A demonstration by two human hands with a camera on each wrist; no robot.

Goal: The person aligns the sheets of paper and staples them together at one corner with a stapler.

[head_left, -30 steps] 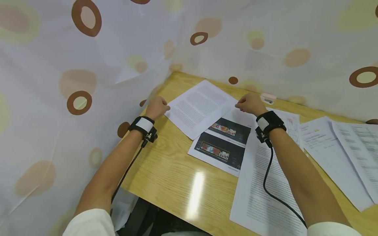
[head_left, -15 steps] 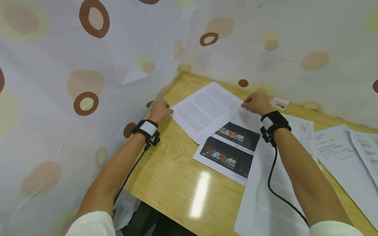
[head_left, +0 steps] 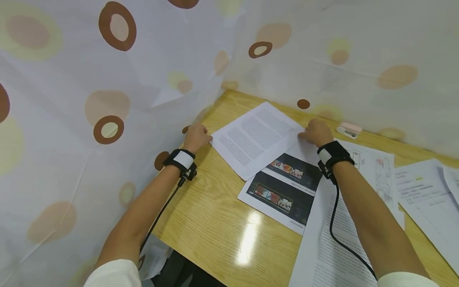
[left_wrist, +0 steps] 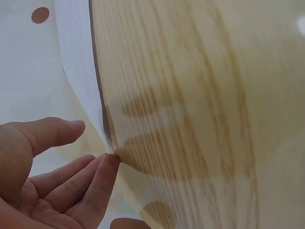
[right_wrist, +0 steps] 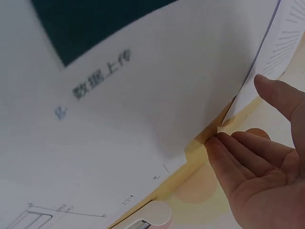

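Your left hand point(head_left: 196, 136) and right hand point(head_left: 317, 132) sit at opposite corners of the text sheet point(head_left: 257, 136), which lies at the far left of the surface point(head_left: 208, 215), overlapping the printout with dark screenshots point(head_left: 285, 187). Both hands are relaxed and spread, fingertips point(left_wrist: 107, 162) just touching the sheet's edges, not pinching. As I judge it, the sheet is only being squared; lifting or moving it remains. A pink stapler point(head_left: 348, 130) waits near your right hand.
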